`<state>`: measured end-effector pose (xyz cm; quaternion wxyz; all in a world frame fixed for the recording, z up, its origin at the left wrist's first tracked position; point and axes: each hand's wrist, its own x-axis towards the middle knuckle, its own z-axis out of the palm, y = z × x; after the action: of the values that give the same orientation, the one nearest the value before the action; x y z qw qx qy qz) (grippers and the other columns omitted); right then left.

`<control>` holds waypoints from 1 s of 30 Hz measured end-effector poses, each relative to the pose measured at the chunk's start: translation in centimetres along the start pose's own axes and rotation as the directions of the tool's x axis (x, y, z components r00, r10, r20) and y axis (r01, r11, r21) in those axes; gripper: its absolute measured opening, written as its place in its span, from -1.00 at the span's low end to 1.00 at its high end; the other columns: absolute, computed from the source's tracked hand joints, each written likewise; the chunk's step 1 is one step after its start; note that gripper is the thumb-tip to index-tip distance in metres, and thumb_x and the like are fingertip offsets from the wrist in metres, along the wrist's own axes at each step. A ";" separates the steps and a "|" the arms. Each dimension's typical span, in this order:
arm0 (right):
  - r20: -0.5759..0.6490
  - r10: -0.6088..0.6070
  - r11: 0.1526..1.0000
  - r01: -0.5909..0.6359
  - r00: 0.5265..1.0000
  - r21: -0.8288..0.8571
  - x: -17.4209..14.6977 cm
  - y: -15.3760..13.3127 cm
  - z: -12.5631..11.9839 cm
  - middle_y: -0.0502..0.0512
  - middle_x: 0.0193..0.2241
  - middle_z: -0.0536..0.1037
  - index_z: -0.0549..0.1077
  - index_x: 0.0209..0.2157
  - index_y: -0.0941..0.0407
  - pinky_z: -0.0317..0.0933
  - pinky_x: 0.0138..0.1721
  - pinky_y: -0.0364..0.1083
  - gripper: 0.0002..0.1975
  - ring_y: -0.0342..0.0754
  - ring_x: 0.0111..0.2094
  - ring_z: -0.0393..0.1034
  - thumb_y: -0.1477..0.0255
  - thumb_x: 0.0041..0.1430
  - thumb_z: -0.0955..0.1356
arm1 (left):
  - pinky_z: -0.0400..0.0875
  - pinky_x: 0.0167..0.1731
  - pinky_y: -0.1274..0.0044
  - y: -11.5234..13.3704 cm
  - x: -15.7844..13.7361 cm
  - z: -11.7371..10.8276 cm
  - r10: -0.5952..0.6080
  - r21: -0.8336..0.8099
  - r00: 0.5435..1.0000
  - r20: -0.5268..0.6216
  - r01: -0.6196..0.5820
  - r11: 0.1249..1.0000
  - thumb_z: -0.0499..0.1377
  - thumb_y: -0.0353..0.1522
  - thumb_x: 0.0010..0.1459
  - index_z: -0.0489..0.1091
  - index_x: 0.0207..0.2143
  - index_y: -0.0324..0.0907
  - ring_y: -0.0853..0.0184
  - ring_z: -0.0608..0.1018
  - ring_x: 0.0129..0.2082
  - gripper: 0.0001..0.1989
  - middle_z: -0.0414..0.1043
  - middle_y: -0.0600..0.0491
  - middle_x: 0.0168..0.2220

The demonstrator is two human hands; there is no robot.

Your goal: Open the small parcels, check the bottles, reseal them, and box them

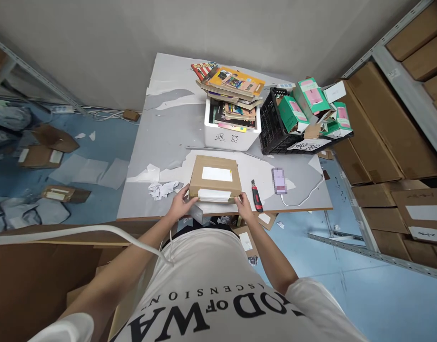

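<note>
A brown cardboard box [214,164] with white labels on its top and front side lies at the table's near edge. My left hand [181,204] grips its front left corner, and my right hand [244,207] grips the front right corner. Fingers of both hands are curled against the box. Just right of the box is a red and black utility knife [257,195]. Crumpled white paper [163,190] lies to the left of the box. A strip of clear plastic or tape [196,213] hangs beside my left hand.
Behind the box stand a white bin [232,138] heaped with books and a black crate [275,130] of green boxes. A phone [279,180] with a white cable [304,203] lies at right. Shelves of cartons [393,118] flank the table; boxes and paper litter the blue floor [111,147].
</note>
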<state>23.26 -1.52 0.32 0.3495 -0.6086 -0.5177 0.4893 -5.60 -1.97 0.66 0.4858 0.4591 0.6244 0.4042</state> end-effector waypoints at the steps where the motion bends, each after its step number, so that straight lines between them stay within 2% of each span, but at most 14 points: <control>1: -0.010 -0.020 1.000 0.019 1.000 -0.006 0.2 -1.0 -0.3 0.20 -0.02 0.46 0.27 -0.10 0.08 0.25 0.01 -0.02 -0.73 -0.02 0.01 0.36 0.26 0.21 0.22 | 0.32 0.07 0.27 0.6 0.0 0.1 0.020 -0.007 1.000 -0.009 -0.020 1.000 0.29 -0.14 -0.10 0.23 0.15 -0.17 0.10 0.39 0.12 -0.25 0.34 -0.16 0.12; 4: -0.040 -0.021 0.993 0.016 0.999 -0.114 0.6 -3.9 -1.1 0.16 -0.14 0.52 0.29 -0.16 0.09 0.26 -0.07 -0.03 -0.71 0.00 -0.10 0.42 0.18 0.23 0.19 | 0.38 0.00 0.30 2.1 0.1 0.3 0.041 0.047 0.998 -0.057 -0.039 0.998 0.26 -0.15 -0.04 0.20 0.16 -0.16 0.12 0.44 0.06 -0.29 0.35 -0.14 0.10; 8: -0.075 0.048 0.952 -0.069 0.996 -0.299 0.6 -6.2 -1.5 0.13 -0.23 0.55 0.34 -0.22 0.08 0.25 -0.21 -0.06 -0.65 0.02 -0.21 0.44 0.10 0.23 0.17 | 0.39 -0.03 0.32 3.3 -0.2 0.7 0.035 0.185 0.995 -0.094 -0.017 0.983 0.24 -0.13 0.00 0.24 0.13 -0.17 0.14 0.48 -0.02 -0.34 0.42 -0.10 0.01; 12: -0.080 0.065 0.913 -0.092 0.995 -0.398 0.6 -7.0 -1.6 0.14 -0.25 0.55 0.35 -0.24 0.07 0.21 -0.26 -0.07 -0.63 0.04 -0.23 0.44 0.09 0.25 0.15 | 0.37 -0.04 0.34 3.7 -0.6 1.2 0.072 0.253 0.992 -0.105 -0.044 0.966 0.25 -0.12 -0.02 0.28 0.11 -0.17 0.13 0.48 -0.04 -0.35 0.42 -0.09 0.00; 18: -0.024 0.090 0.827 -0.088 0.996 -0.555 1.7 -7.4 -2.2 0.15 -0.37 0.53 0.34 -0.27 0.07 0.12 -0.35 -0.06 -0.60 0.08 -0.34 0.40 0.07 0.29 0.10 | 0.35 -0.06 0.34 4.2 -0.1 1.5 0.035 0.315 0.994 -0.104 0.000 0.949 0.19 -0.05 0.03 0.34 0.07 -0.19 0.12 0.49 -0.08 -0.39 0.46 -0.09 -0.07; 23: -0.048 0.089 0.788 -0.099 0.995 -0.608 4.4 -7.8 -1.9 0.17 -0.33 0.53 0.32 -0.26 0.07 0.13 -0.32 -0.07 -0.58 0.09 -0.30 0.39 0.07 0.30 0.07 | 0.33 -0.03 0.32 5.6 2.2 1.7 0.014 0.340 0.991 -0.131 0.032 0.940 0.19 -0.02 0.02 0.35 0.05 -0.23 0.09 0.48 -0.07 -0.37 0.46 -0.12 -0.08; 30: -0.105 0.105 0.806 -0.146 0.989 -0.573 9.7 -8.6 -2.2 0.20 -0.35 0.52 0.34 -0.31 0.10 0.15 -0.20 -0.04 -0.57 0.09 -0.23 0.38 0.05 0.28 0.12 | 0.35 -0.08 0.35 7.8 6.7 2.9 -0.057 0.359 0.991 -0.117 0.096 0.929 0.15 -0.02 0.07 0.38 -0.01 -0.24 0.08 0.50 -0.09 -0.43 0.48 -0.13 -0.09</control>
<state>22.76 9.97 6.73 0.1318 -0.7352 -0.5884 0.3097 -2.09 6.62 5.89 0.3743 0.4946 0.7304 0.2860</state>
